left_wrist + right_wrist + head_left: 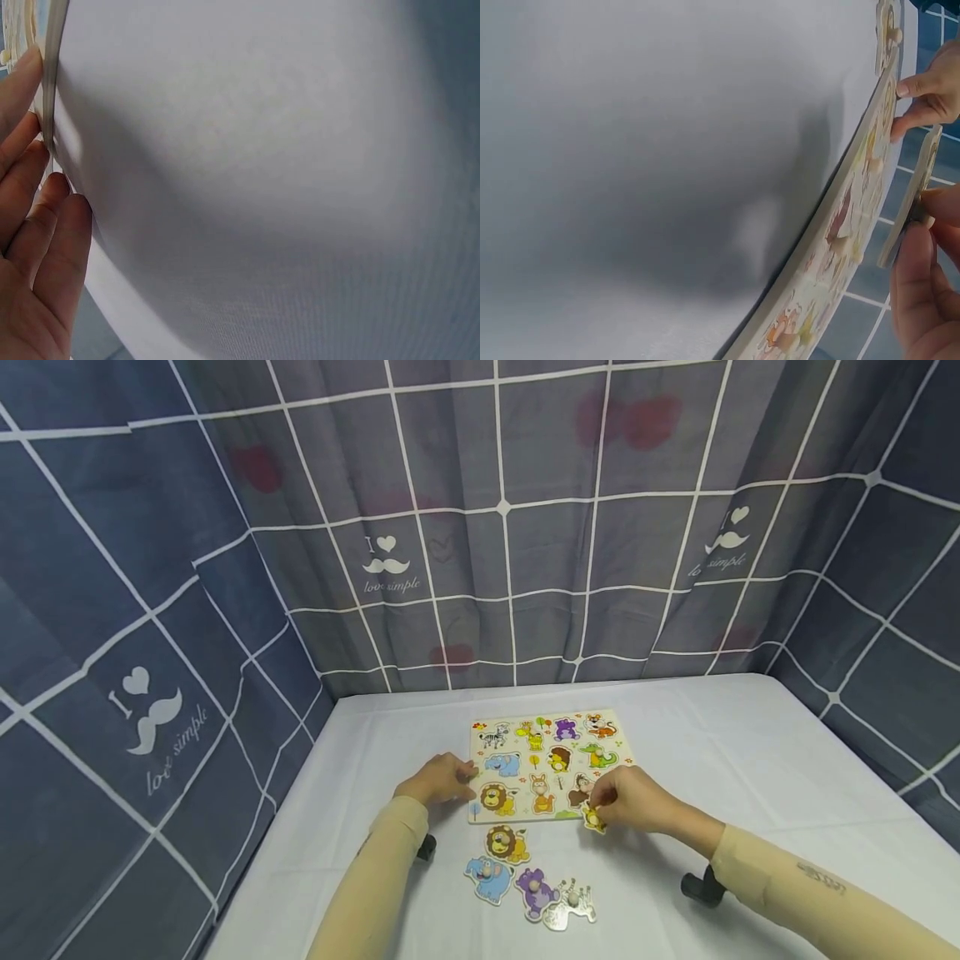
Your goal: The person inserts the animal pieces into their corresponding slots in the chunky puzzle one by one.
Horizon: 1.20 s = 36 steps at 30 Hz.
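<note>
A flat wooden animal puzzle board [517,814] lies on the table, printed with rows of animals. My left hand [442,779] is at its left edge, fingertips and thumb touching the rim [51,82]. By the knob, my right hand [628,797] pinches a yellow animal puzzle piece [593,818] between thumb and fingers. This piece is over the board's front right edge, close to the monkey picture [579,790]. In the right wrist view the held piece [913,196] stands apart from the board [780,292], seen edge-on. Its picture is mostly hidden there.
In front of the board lie a lion piece [507,844], a blue elephant piece [489,880], a purple hippo piece [536,893] and a shiny zebra piece [572,906], each with a knob. A white cloth covers the table [375,735]. Grey checked curtains [547,552] hang behind.
</note>
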Each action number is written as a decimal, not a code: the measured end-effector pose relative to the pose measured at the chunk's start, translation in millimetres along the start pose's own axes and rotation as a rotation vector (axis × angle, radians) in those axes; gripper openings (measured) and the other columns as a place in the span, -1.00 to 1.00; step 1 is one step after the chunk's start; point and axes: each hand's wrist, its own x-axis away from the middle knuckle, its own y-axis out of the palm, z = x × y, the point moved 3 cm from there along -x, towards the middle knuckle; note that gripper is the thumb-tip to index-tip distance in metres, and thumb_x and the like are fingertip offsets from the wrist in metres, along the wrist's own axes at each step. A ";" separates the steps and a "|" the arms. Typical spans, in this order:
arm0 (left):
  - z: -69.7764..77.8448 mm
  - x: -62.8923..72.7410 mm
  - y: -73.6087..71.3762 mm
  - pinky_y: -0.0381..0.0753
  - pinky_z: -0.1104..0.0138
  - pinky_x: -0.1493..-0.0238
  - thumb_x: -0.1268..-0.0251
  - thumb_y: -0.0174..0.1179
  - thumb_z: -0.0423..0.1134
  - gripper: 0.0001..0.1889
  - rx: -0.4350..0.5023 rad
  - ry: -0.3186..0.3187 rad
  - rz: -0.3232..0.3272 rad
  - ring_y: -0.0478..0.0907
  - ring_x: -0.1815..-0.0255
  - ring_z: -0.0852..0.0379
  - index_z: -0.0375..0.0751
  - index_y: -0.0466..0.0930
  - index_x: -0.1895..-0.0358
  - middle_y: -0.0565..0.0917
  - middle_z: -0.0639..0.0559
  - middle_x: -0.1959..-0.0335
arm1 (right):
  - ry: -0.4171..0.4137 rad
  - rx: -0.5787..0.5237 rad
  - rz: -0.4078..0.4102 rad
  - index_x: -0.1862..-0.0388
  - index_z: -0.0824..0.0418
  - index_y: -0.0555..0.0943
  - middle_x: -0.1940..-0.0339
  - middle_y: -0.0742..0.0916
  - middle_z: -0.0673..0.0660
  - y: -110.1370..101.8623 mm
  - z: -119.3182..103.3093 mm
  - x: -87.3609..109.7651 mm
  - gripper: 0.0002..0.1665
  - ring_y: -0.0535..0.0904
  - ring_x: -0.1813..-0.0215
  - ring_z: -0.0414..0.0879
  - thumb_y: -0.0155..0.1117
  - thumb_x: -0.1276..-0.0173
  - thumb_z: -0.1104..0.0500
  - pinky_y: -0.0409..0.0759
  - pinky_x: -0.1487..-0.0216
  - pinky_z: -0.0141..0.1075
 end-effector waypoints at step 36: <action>-0.5 -0.4 1.6 0.39 -0.01 -0.47 -0.02 0.52 -0.17 -0.49 -0.016 0.042 0.015 0.48 -0.35 -0.15 -0.08 0.69 -0.12 0.60 -0.08 -0.31 | -0.022 0.009 -0.035 0.41 0.19 0.75 0.44 0.76 0.01 -10.8 20.8 -39.2 -0.81 0.54 0.41 -0.25 0.32 -0.09 0.45 0.60 0.39 -0.43</action>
